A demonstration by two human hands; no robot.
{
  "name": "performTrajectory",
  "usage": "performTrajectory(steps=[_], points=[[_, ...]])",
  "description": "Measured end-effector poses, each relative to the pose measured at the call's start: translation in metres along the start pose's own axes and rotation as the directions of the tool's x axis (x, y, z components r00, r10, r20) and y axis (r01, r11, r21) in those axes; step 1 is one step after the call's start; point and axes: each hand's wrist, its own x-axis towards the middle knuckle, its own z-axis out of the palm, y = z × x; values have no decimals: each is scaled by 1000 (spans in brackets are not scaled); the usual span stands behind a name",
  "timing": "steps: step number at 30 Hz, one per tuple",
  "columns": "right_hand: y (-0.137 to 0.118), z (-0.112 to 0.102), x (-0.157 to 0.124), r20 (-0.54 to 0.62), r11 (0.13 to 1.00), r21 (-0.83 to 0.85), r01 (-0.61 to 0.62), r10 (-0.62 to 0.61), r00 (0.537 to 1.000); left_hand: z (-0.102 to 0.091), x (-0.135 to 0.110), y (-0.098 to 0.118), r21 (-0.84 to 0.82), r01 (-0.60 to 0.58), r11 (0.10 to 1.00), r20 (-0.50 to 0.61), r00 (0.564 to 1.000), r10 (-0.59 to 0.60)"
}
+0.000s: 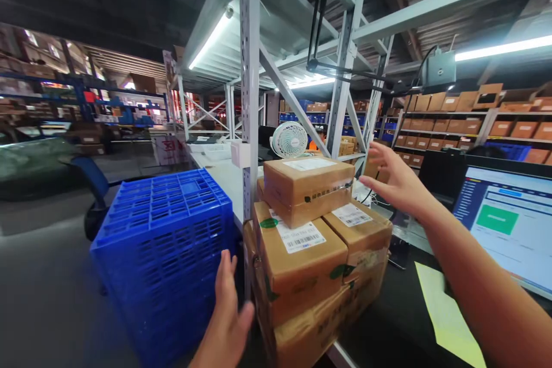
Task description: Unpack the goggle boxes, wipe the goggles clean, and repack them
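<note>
A stack of taped cardboard boxes point(302, 259) with barcode labels stands at the near edge of a workbench point(388, 305). A smaller labelled box point(307, 188) lies on top of the stack. My left hand point(226, 316) is open, fingers flat and pointing up, just left of the stack's lower boxes and beside a blue plastic crate point(161, 253). My right hand point(399, 181) is open with fingers spread, held in the air to the right of the top box, touching nothing.
A computer monitor point(504, 224) glows at the right, with a yellow-green paper sheet point(446, 313) in front of it. A white desk fan point(289, 140) sits behind the boxes. A grey metal rack upright point(249, 86) rises beside the stack. Shelves of cartons point(457, 123) line the back.
</note>
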Motion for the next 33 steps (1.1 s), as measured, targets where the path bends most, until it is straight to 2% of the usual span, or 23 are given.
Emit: performTrajectory(steps=[1,2,4,6,8,9,11,14,17,19,21,23,25,28,30,33], points=[[-27,2,0,-19,984,-63,165,-167,986,-1,-6,1,108,-136,985,10,991,135],[-54,6,-2,32,946,-118,302,-300,953,-3,-10,6,198,-252,947,50,968,247],[-100,19,-5,143,851,-227,474,-452,880,-8,-10,18,286,-399,871,163,916,366],[-127,34,-6,279,755,-288,589,-522,806,-13,1,28,284,-429,858,241,898,369],[-136,46,-4,379,695,-296,655,-544,748,-16,20,30,224,-376,899,270,910,314],[-136,51,-2,406,684,-295,667,-542,736,-17,32,28,179,-334,925,275,920,279],[-136,61,1,403,691,-325,645,-517,756,-15,53,21,89,-260,962,301,927,223],[-139,79,4,282,745,-439,501,-416,865,-4,74,10,-25,-209,978,316,926,206],[-141,88,6,199,785,-493,375,-318,927,7,85,4,-100,-209,973,197,954,226],[-137,81,6,200,801,-490,344,-282,939,11,90,1,-124,-180,976,88,977,192],[-125,63,4,199,813,-478,333,-269,942,11,97,-2,-150,-99,984,23,994,104],[-109,41,-2,199,815,-471,338,-275,940,9,104,-5,-191,-2,982,20,1000,6],[-90,23,-10,191,811,-477,338,-280,941,8,109,-6,-224,52,973,44,998,-44],[-66,8,-23,157,814,-488,316,-275,949,7,110,-7,-217,7,976,49,999,4],[-55,4,-29,133,808,-507,299,-269,954,9,108,-10,-184,-53,981,39,997,61],[-40,-1,-33,99,801,-525,288,-279,955,12,105,-20,-157,-80,984,50,995,89]])
